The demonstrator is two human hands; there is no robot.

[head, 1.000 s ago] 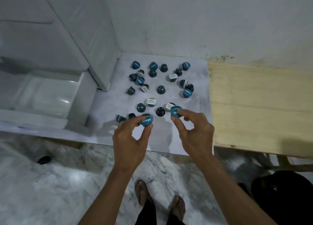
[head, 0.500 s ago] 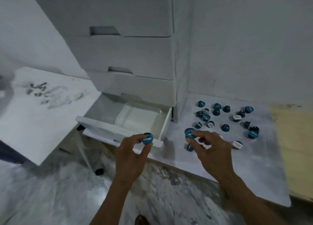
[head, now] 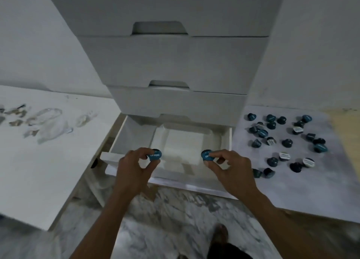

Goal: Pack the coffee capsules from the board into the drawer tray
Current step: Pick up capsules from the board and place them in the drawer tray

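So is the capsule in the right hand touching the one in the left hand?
Apart. The head view shows the right hand pinching one capsule and the left hand pinching another capsule, with bare white tray plainly between them.

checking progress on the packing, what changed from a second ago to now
Both hands carried their capsules leftward off the board: the left hand now holds its blue capsule over the open drawer's tray, and the right hand holds its capsule there too. Neither has let go. The remaining capsules lie on the board as before.
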